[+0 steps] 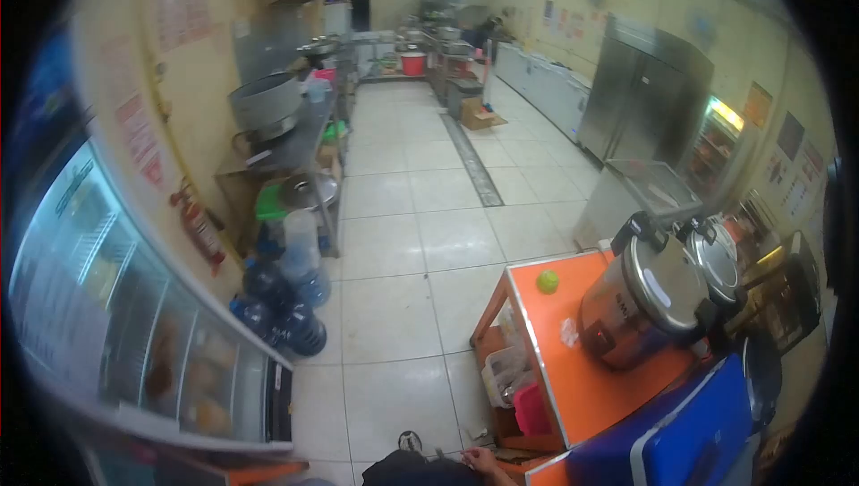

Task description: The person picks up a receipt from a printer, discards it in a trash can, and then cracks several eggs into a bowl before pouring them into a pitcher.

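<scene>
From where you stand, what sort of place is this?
Most likely a commercial kitchen: a large rice cooker on an orange table, a tall stainless steel refrigerator, and a big metal pot on a steel counter.

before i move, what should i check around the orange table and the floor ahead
1. Floor ahead free of clutter: ok.
2. Green ball sitting on the orange table: ok.
3. Rice cooker lid shut: ok.
4. Water bottles against the left wall, off the walkway: ok.
5. Hand empty: cannot tell, cut off at the frame edge.
</scene>
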`<action>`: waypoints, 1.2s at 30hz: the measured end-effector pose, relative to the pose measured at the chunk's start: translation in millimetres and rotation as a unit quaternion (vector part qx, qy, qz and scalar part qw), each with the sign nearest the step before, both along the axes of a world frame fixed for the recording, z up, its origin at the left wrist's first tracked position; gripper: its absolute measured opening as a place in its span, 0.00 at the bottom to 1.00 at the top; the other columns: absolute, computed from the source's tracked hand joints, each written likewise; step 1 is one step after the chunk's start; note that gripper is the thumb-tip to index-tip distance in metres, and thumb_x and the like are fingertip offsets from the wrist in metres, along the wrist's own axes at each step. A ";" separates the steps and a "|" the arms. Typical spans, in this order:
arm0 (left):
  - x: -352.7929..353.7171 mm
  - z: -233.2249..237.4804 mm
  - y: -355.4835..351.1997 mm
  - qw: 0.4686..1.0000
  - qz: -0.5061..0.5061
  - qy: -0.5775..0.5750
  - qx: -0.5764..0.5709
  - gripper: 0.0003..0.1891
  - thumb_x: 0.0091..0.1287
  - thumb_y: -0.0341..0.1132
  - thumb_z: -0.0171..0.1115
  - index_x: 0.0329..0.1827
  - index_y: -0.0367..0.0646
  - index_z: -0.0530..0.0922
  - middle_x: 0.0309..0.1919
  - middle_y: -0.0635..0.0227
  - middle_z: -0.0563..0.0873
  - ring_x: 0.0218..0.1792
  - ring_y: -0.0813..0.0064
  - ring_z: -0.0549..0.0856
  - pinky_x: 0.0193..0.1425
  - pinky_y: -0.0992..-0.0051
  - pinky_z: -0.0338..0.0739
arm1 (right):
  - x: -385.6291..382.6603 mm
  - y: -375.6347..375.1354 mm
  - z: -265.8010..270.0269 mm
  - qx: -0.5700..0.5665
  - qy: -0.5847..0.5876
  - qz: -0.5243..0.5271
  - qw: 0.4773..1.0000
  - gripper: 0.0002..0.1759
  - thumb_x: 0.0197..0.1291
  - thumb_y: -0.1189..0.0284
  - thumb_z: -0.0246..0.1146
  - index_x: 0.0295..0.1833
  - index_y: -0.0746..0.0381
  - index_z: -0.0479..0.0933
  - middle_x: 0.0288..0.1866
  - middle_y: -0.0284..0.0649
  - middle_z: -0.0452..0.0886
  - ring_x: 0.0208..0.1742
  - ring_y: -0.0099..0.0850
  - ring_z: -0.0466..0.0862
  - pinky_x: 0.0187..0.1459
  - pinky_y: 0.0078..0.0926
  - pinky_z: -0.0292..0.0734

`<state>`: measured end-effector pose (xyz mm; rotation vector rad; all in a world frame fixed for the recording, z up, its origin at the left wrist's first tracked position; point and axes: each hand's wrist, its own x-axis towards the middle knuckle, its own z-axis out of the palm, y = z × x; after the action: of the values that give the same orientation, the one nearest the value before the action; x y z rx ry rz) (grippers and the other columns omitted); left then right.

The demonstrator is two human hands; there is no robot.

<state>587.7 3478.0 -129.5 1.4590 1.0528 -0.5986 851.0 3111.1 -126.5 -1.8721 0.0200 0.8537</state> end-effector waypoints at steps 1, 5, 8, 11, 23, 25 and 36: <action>43.0 -1.2 20.1 1.000 -0.017 -0.024 0.006 0.16 0.74 0.41 0.56 0.55 0.39 0.81 0.41 0.65 0.88 0.40 0.75 0.85 0.44 0.73 0.80 | 18.8 3.6 5.6 -0.013 -0.020 0.000 1.000 0.14 0.66 0.66 0.67 0.49 0.65 0.84 0.36 0.35 0.88 0.36 0.19 0.84 0.41 0.20 0.80; 240.3 -12.9 113.6 0.980 -0.047 -0.182 0.062 0.17 0.75 0.41 0.55 0.55 0.38 0.81 0.40 0.65 0.88 0.39 0.75 0.85 0.44 0.73 0.80 | 120.7 31.4 28.4 0.040 -0.013 -0.181 0.983 0.14 0.64 0.67 0.70 0.50 0.63 0.85 0.37 0.32 0.87 0.37 0.19 0.83 0.43 0.19 0.79; 424.9 22.7 170.4 0.963 -0.018 -0.240 0.125 0.12 0.72 0.32 0.57 0.52 0.34 0.80 0.40 0.62 0.89 0.39 0.72 0.87 0.44 0.73 0.81 | 215.4 57.3 9.2 -0.041 -0.045 -0.185 0.981 0.15 0.65 0.63 0.68 0.47 0.64 0.85 0.36 0.33 0.87 0.34 0.21 0.82 0.39 0.21 0.78; 571.6 48.3 194.5 0.959 0.066 -0.258 0.094 0.12 0.71 0.32 0.58 0.52 0.35 0.80 0.40 0.63 0.89 0.38 0.74 0.86 0.43 0.75 0.80 | 326.0 83.3 -10.2 -0.083 -0.052 -0.113 0.989 0.21 0.65 0.61 0.68 0.60 0.57 0.78 0.47 0.43 0.86 0.46 0.29 0.84 0.50 0.35 0.80; 788.3 -0.6 199.5 0.997 0.062 -0.036 0.007 0.19 0.65 0.36 0.70 0.55 0.37 0.81 0.43 0.58 0.89 0.44 0.71 0.87 0.50 0.73 0.81 | 840.7 262.2 75.4 0.047 -0.025 0.093 0.994 0.17 0.72 0.60 0.61 0.52 0.61 0.85 0.35 0.30 0.83 0.35 0.20 0.76 0.37 0.21 0.73; 825.5 9.2 201.0 0.979 0.193 0.060 -0.032 0.21 0.65 0.40 0.69 0.57 0.37 0.80 0.44 0.58 0.89 0.45 0.71 0.87 0.51 0.70 0.81 | 913.2 286.8 65.8 0.049 -0.015 0.118 0.992 0.18 0.72 0.59 0.60 0.52 0.61 0.85 0.35 0.31 0.83 0.35 0.21 0.76 0.38 0.21 0.73; 1246.8 -38.9 413.8 0.964 -0.126 -0.115 0.206 0.17 0.67 0.43 0.60 0.50 0.40 0.82 0.38 0.59 0.88 0.39 0.65 0.87 0.44 0.66 0.80 | 1183.5 321.8 22.0 -0.073 0.139 -0.076 0.985 0.19 0.72 0.63 0.60 0.56 0.67 0.82 0.46 0.40 0.88 0.44 0.25 0.84 0.48 0.25 0.80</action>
<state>1834.5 3891.8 -168.4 1.9967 0.8441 -0.3852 2034.5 3432.9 -104.5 -1.8458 0.4023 1.0222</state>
